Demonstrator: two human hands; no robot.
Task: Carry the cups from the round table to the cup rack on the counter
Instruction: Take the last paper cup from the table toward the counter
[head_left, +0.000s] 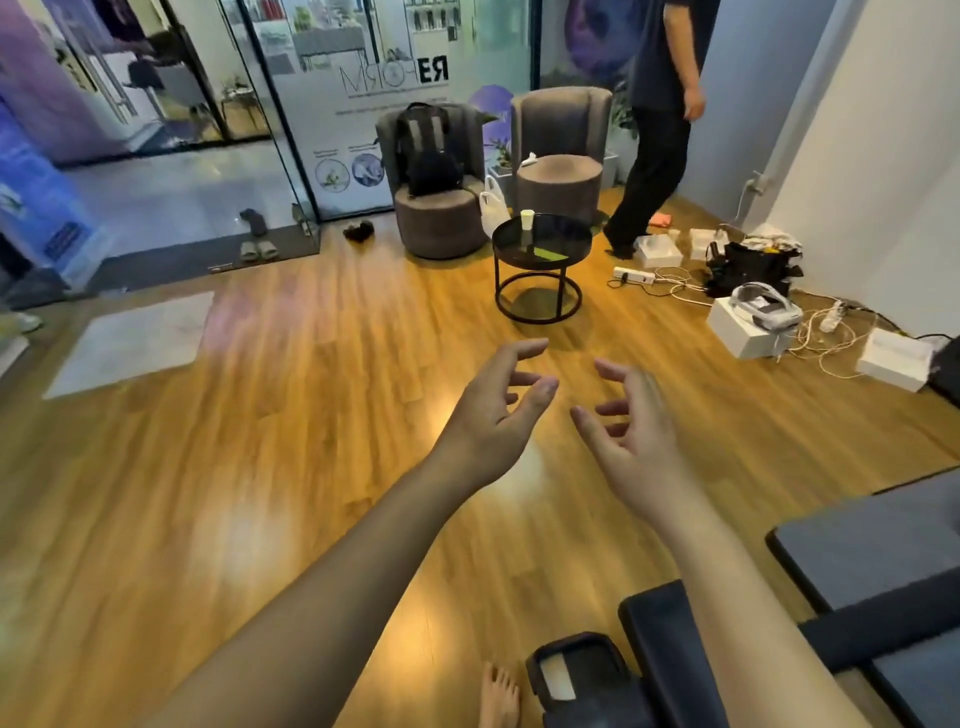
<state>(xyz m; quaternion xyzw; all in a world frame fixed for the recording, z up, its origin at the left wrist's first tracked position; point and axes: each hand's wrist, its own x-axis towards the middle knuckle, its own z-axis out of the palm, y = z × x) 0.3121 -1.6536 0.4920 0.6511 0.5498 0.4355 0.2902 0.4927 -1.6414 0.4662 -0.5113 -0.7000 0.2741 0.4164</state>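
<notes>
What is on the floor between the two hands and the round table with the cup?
In the head view, only bare wooden floor lies between the left hand, the right hand and the round table carrying the cup.

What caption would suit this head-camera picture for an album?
Both empty hands, left and right, reach forward toward a white cup on the round black table.

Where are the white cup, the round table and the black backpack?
white cup (527, 219), head view, on its side wall.
round table (563, 254), head view, on its dark top near the front rim.
black backpack (427, 150), head view, on its front panel.
</notes>
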